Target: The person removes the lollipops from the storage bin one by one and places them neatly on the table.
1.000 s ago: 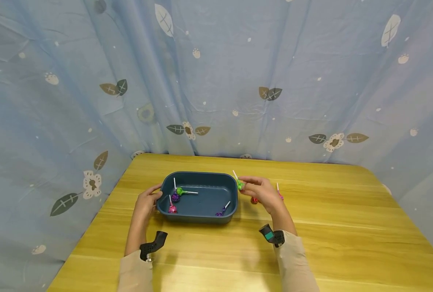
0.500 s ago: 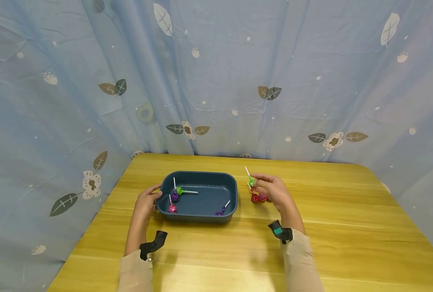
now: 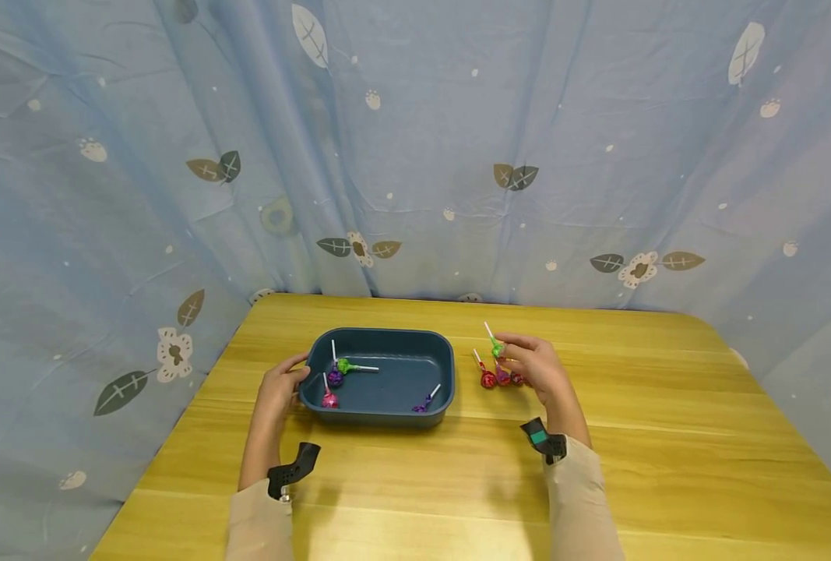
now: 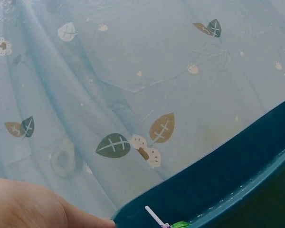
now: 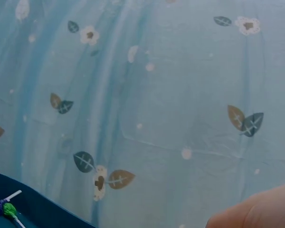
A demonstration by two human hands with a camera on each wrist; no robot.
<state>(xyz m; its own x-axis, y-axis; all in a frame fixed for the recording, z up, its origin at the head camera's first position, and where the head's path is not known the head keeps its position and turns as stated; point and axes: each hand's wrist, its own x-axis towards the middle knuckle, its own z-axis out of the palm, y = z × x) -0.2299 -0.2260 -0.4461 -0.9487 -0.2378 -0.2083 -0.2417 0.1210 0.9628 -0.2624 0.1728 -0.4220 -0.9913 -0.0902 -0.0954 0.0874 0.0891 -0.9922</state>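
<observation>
My left hand grips the left end of a dark blue plastic bin, thumb at the rim. Inside the bin lie a green lollipop, a purple lollipop and a pink lollipop at the left, with another purple lollipop at the front right. Between thumb and fingers, my right hand pinches a second green lollipop, its white stick pointing up. Below that hand, a red lollipop, a pinkish lollipop and a dark reddish one lie in a row, partly covered by the fingers.
The bin and candies are on a yellow wood-grain table. A blue patterned curtain hangs behind the table and along its left side. Both wrists carry black camera mounts. In the right wrist view, the bin wall shows at lower left.
My right hand has moved right, away from the bin's right end, with the green lollipop still pinched. More of the row on the table now shows. The left hand stays on the bin.
</observation>
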